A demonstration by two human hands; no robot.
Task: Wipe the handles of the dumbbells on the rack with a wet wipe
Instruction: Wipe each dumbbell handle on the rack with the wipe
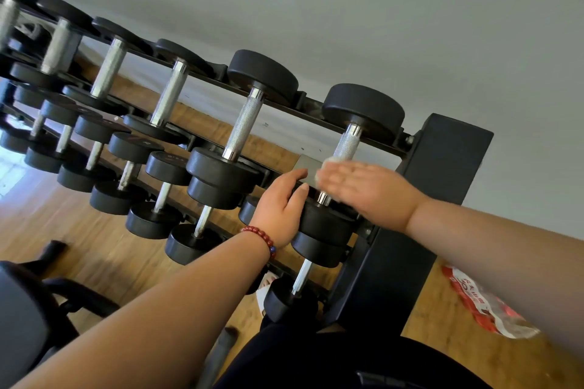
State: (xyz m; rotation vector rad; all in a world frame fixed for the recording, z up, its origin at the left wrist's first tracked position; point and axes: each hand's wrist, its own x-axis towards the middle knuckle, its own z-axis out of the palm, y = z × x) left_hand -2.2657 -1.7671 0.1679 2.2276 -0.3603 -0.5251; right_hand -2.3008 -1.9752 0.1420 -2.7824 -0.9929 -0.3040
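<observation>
wet wipe [328, 162]: soft, limp, light, likely slick when damp; bunching white under the right hand [363, 189], only an edge peeking out at the fingertips' 11 o'clock.
right hand state: fingers lying together and fairly flat, pressing the wipe onto the handle; whether they are curling round the bar, cannot tell.
handle being wiped [347, 145]: knurled steel, stiff, rough grip, so the wipe is probably snagging a bit; best to be wrapping it round the bar's middle, not the smooth collars.
end dumbbell [363, 107]: heavy, round black heads, sitting on the top tier at the rack's 3 o'clock end; could be rolling in its cradle if pushed.
left hand [281, 208]: fingers spread, cupping the near head [325, 221] of that dumbbell, looking like it is steadying it; red bead bracelet [262, 238] on the wrist.
next dumbbell [243, 126]: just at 9 o'clock, handle bare and reachable.
rack [442, 174]: black upright post crowding the right forearm at 3 o'clock.
lower tiers [132, 167]: smaller dumbbells tucked under, top heads overhanging them.
floor: red-white wipes packet [480, 303] at 5 o'clock, well apart.
</observation>
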